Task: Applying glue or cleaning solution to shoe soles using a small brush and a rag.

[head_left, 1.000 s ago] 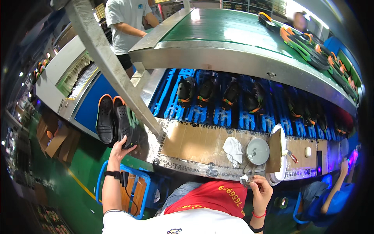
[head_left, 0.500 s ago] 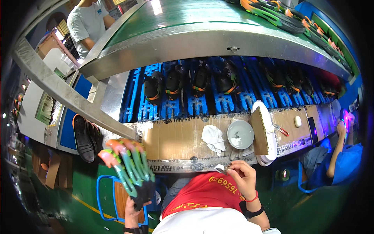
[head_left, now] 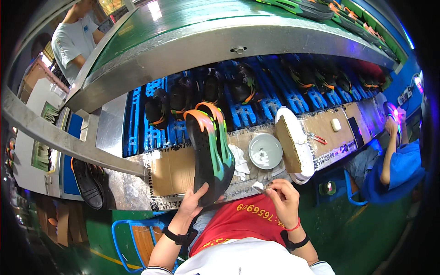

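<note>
My left hand [head_left: 192, 200] is closed around the lower end of a pair of shoe soles [head_left: 215, 160], held upright over the near edge of the bench. They are black with glossy green and orange curved sides. In front of my red apron, my right hand [head_left: 285, 201] is closed in a pinch on a small dark tool with a white tip [head_left: 258, 186]. Its exact kind is too small to tell. Just beyond that tip stands a round grey bowl [head_left: 265, 151] with some liquid in it. A white cloth [head_left: 239, 161] lies partly behind the soles.
Black soles [head_left: 245, 85] ride on a blue slatted conveyor [head_left: 243, 115] beneath a metal-edged green belt [head_left: 192, 18]. Right of the bowl are a white container with cardboard [head_left: 302, 153], red-handled pliers [head_left: 316, 138] and a white oval piece [head_left: 336, 125]. Dark soles [head_left: 89, 183] stand left. Two co-workers are nearby.
My left hand has brought the soles up and right, from beside the bench to above its edge, turning them more upright. My right hand stays near the apron with the small tool.
</note>
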Tool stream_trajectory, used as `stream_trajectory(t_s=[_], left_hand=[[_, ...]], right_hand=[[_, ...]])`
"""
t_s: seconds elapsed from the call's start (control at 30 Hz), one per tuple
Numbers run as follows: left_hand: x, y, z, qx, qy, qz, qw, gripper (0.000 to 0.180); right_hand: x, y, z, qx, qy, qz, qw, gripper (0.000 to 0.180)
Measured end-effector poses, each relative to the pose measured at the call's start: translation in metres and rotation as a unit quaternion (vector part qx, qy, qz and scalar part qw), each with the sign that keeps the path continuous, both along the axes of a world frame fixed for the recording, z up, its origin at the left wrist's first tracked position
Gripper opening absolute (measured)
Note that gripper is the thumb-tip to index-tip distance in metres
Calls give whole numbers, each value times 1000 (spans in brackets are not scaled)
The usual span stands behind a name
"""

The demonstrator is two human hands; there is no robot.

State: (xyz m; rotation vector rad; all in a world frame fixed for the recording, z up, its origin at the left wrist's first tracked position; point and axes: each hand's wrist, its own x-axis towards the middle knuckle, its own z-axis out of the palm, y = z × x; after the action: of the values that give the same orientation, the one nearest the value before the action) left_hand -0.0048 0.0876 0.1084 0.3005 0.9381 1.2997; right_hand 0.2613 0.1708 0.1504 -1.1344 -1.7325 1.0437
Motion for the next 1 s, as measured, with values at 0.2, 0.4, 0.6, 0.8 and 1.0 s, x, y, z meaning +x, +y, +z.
stream_trajectory(t_s=[0.2,0.4,0.6,0.8,1.0], left_hand=[[18,10,-4,-31,42,49,997,45],[-6,13,9,-114,497,-74,857,38],[-19,15,25,-35,679,-94,727,28],[-29,12,56,-100,304,-31,947,19],[-18,11,57,-30,-136,36,990,77]], right_hand=[[-30,32,2,166,-97,-52,980,12],[-46,63,-8,197,-240,-70,948,10],[-50,77,-15,168,-270,-45,947,8],[-47,84,-26,172,-279,-16,945,10],[-47,87,-26,172,-283,-7,944,10]])
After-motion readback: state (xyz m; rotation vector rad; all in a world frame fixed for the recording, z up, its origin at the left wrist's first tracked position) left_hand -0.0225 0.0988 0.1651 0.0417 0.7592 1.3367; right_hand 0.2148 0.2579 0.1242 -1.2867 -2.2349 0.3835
